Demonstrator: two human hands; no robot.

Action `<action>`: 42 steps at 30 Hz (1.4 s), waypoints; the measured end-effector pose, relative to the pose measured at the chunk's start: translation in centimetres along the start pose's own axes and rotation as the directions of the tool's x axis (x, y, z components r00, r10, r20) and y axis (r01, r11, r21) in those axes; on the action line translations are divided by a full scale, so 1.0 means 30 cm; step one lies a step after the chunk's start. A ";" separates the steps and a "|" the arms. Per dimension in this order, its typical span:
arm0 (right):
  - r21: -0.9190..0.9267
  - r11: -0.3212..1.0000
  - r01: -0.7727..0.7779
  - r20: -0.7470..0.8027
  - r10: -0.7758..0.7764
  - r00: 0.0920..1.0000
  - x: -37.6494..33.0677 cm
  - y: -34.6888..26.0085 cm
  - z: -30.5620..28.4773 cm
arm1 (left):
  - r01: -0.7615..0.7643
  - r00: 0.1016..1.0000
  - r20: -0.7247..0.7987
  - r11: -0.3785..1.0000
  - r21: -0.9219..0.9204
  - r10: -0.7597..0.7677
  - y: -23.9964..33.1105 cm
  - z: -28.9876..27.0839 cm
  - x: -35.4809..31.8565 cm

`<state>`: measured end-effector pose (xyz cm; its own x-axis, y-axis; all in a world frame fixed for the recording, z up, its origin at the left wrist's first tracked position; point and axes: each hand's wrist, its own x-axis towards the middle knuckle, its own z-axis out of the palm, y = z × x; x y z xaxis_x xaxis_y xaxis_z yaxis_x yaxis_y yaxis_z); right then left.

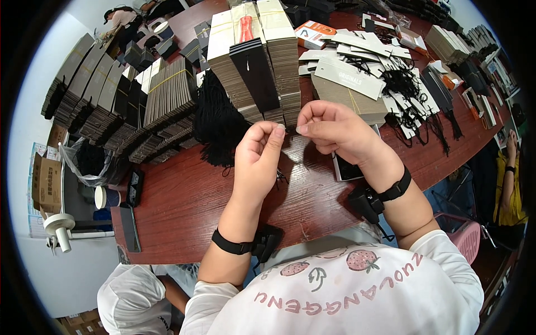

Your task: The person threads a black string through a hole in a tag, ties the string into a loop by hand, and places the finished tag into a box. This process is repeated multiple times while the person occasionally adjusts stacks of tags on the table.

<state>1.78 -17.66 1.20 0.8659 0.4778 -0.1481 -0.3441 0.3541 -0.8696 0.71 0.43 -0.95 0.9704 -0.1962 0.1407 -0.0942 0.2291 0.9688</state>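
Note:
My left hand (258,153) and my right hand (339,131) are raised over the table, fingertips almost meeting. Both are closed in a pinch, thumb against curled fingers; whatever they hold is too small to make out. A few black cord ends (282,177) show beside my left hand; I cannot tell whether they hang from it or lie on the table. Left of that hand lies a thick bundle of black cords (215,120). Just beyond both hands stand tall banded stacks of cards (282,47), with a black card (254,78) leaning on their front.
Banded card stacks (167,92) fill the table's left side. White tags (349,78) with tangled black cords (402,84) are heaped at right, by an orange-and-white box (312,34). A red-handled tool (245,29) lies on the middle stack. A person in white (134,296) sits at my left.

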 end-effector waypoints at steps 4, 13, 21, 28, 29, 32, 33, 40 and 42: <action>-0.119 0.991 0.058 -0.064 -0.066 0.996 -0.005 -0.002 0.005 | 0.013 1.000 0.025 1.000 -0.010 -0.013 0.008 0.003 -0.003; -0.337 0.935 0.110 -0.125 -0.161 0.979 -0.009 -0.010 0.026 | 0.020 0.999 0.035 1.000 0.000 -0.020 0.004 0.001 -0.004; -0.474 0.873 0.114 -0.159 -0.212 0.964 -0.006 -0.014 0.023 | 0.024 1.000 0.019 0.999 0.026 -0.025 0.007 0.009 -0.004; -0.402 0.910 0.101 -0.135 -0.168 0.976 -0.015 -0.032 0.023 | 0.070 0.997 0.029 0.994 -0.079 -0.068 0.016 0.000 -0.004; -0.365 0.926 0.101 -0.113 -0.151 0.982 -0.012 -0.027 0.019 | 0.070 0.997 0.028 0.994 -0.079 -0.068 0.018 -0.002 -0.003; -0.267 0.960 0.086 -0.089 -0.113 0.990 -0.001 -0.008 0.011 | 0.086 0.995 0.057 0.995 -0.045 -0.083 0.016 -0.001 0.003; -0.267 0.960 0.086 -0.088 -0.114 0.990 0.002 -0.001 0.011 | 0.091 0.994 0.063 0.996 -0.007 -0.090 0.019 0.003 0.001; -0.308 0.947 0.095 -0.032 -0.110 0.993 -0.006 -0.005 0.015 | 0.031 0.996 0.078 0.998 0.057 -0.036 0.009 0.010 -0.007; -0.335 0.936 0.107 -0.029 -0.124 0.992 -0.010 -0.009 0.023 | 0.027 0.995 0.090 0.998 0.054 -0.032 0.009 0.010 -0.010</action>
<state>1.37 -17.34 1.79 0.9121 0.4066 -0.0527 -0.1077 0.1137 -0.9877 0.33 0.26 -0.67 0.9490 -0.2882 0.1278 -0.0802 0.1716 0.9819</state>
